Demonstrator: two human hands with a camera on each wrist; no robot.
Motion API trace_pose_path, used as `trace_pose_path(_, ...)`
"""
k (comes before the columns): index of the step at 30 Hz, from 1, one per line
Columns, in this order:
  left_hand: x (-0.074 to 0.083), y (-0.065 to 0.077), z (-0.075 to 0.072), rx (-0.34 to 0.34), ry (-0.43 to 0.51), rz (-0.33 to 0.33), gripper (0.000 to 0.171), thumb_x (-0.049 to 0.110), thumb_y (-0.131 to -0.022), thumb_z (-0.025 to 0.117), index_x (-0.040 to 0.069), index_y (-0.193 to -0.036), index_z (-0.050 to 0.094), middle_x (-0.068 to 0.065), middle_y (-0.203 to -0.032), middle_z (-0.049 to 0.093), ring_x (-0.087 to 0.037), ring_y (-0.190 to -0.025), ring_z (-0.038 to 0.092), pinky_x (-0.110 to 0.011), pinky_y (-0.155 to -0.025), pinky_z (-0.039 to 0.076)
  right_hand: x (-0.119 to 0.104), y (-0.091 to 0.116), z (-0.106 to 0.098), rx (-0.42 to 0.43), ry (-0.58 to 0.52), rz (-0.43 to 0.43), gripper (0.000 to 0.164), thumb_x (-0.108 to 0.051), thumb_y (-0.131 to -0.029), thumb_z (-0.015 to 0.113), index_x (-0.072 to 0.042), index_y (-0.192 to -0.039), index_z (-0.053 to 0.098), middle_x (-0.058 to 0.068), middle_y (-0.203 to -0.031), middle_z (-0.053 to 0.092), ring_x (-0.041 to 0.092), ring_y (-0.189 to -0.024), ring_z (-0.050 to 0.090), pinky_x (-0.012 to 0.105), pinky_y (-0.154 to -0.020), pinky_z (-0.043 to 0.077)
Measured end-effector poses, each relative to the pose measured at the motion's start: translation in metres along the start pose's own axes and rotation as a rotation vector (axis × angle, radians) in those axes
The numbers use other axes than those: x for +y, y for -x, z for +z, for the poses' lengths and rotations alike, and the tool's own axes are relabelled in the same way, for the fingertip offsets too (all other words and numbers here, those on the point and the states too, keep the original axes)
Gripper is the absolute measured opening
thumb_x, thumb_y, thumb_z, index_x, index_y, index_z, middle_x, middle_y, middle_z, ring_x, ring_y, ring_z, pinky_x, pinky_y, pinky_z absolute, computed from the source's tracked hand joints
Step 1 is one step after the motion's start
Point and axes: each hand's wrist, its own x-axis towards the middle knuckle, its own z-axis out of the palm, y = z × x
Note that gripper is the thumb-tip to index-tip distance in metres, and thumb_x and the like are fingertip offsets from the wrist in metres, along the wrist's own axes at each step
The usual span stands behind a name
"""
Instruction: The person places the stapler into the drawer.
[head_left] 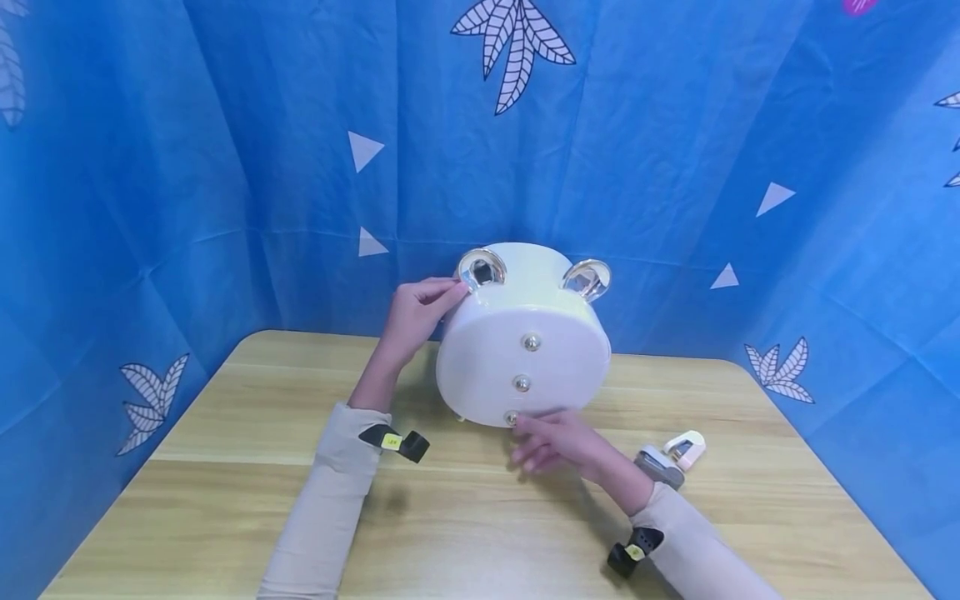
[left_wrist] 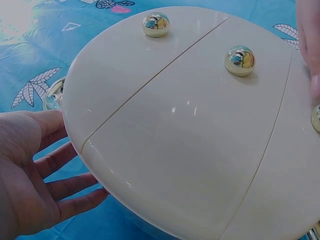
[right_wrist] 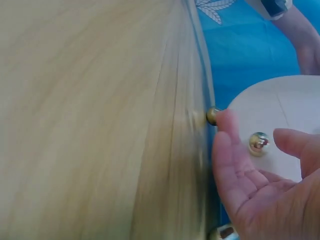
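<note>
A glossy white rounded drawer box (head_left: 487, 362) stands at the back of the table, with two shiny ears on top. Seams in the left wrist view split its front into three drawers (left_wrist: 175, 135), each with a round gold knob (left_wrist: 240, 61). My left hand (head_left: 423, 312) touches the box's left side below the left ear (head_left: 480, 268), its fingers extended along the edge. At the lowest drawer is my right hand (head_left: 558, 446), its thumb close to the bottom knob (right_wrist: 258, 144). In the right wrist view, thumb and fingers stand apart around that knob.
A small grey and white gadget (head_left: 660, 467) and a white one (head_left: 686, 448) lie on the wooden table (head_left: 247, 467) beside my right forearm. A blue patterned curtain (head_left: 300, 167) hangs directly behind the box and along both sides. Gold ball feet (right_wrist: 213, 116) support the box.
</note>
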Motion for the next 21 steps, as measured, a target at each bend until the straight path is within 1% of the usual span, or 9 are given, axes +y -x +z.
trace_pose_path(4,-0.001,0.000,0.000,-0.003,-0.006,0.000,0.037,0.037,-0.095,0.073,0.011,-0.120,0.076,-0.009,-0.127,0.073,-0.024,-0.124,0.065,-0.043,-0.100,0.057,0.002,-0.006,0.003,0.020,-0.066,0.031,0.050,-0.033,-0.102,0.061,0.012,-0.125,0.061,0.016,-0.092,0.077,0.014,-0.070,0.073,0.031,-0.072,0.063)
trace_pose_path(8,0.000,0.000,0.001,0.001,-0.001,0.004,0.036,0.037,-0.094,0.074,0.011,-0.119,0.077,-0.008,-0.126,0.073,-0.024,-0.124,0.065,-0.043,-0.100,0.058,0.001,-0.009,0.008,0.084,-0.073,0.022,0.049,-0.031,-0.101,0.063,0.013,-0.123,0.062,0.007,-0.084,0.077,0.010,-0.066,0.070,0.027,-0.069,0.062)
trace_pose_path(12,0.002,0.001,0.000,0.007,0.002,0.004,0.035,0.036,-0.095,0.073,0.011,-0.120,0.077,-0.009,-0.125,0.073,-0.024,-0.123,0.065,-0.043,-0.101,0.057,-0.001,-0.011,0.016,0.171,-0.028,-0.004,0.045,-0.029,-0.099,0.066,0.011,-0.119,0.066,0.010,-0.081,0.077,0.010,-0.061,0.069,0.029,-0.067,0.063)
trace_pose_path(15,0.002,0.002,-0.001,0.004,-0.005,-0.008,0.037,0.037,-0.095,0.073,0.012,-0.121,0.076,-0.008,-0.126,0.073,-0.024,-0.124,0.065,-0.044,-0.101,0.057,-0.003,-0.012,0.021,0.228,0.008,-0.027,0.041,-0.027,-0.099,0.066,0.010,-0.115,0.069,0.012,-0.077,0.076,0.010,-0.058,0.067,0.030,-0.064,0.062)
trace_pose_path(18,0.002,0.002,-0.001,0.003,-0.017,-0.019,0.038,0.039,-0.095,0.072,0.013,-0.121,0.076,-0.007,-0.127,0.073,-0.025,-0.125,0.065,-0.045,-0.101,0.057,-0.004,-0.011,0.025,0.261,0.031,-0.046,0.038,-0.025,-0.100,0.065,0.011,-0.112,0.071,0.013,-0.074,0.075,0.010,-0.055,0.066,0.030,-0.061,0.062)
trace_pose_path(21,0.003,0.002,0.000,-0.002,-0.021,-0.020,0.038,0.040,-0.095,0.072,0.013,-0.122,0.076,-0.007,-0.128,0.072,-0.025,-0.126,0.064,-0.045,-0.101,0.057,-0.004,-0.008,0.027,0.273,0.058,-0.056,0.038,-0.027,-0.100,0.065,0.010,-0.108,0.072,0.013,-0.072,0.075,0.011,-0.054,0.065,0.031,-0.061,0.062)
